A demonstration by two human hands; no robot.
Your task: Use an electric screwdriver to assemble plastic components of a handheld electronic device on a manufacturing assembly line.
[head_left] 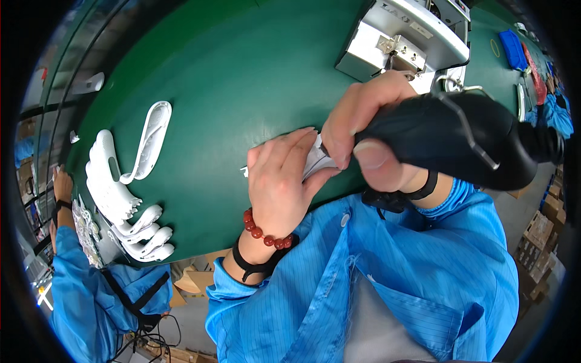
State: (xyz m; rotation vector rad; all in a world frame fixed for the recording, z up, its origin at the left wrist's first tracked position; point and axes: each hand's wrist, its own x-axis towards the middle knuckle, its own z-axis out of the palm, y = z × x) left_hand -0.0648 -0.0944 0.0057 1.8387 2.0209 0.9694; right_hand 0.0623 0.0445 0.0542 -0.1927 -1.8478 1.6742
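Observation:
My right hand (372, 124) is wrapped round a black electric screwdriver (466, 142) with a metal hanging loop. The tool lies tilted, its tip end pointing left at a white plastic part (318, 160) on the green table. Fingers hide the tip, so I cannot tell whether it touches the part. My left hand (278, 178) grips that part against the table, fingers over its far side and thumb along its near side. Most of the part is covered by the hands.
A silver and white metal machine (402, 51) stands beyond my right hand. White curved plastic shells (109, 175) are stacked at the left, beside a single white shell (151, 142). A co-worker's blue sleeve (69, 260) shows at far left. A blue bin (513, 50) sits far right.

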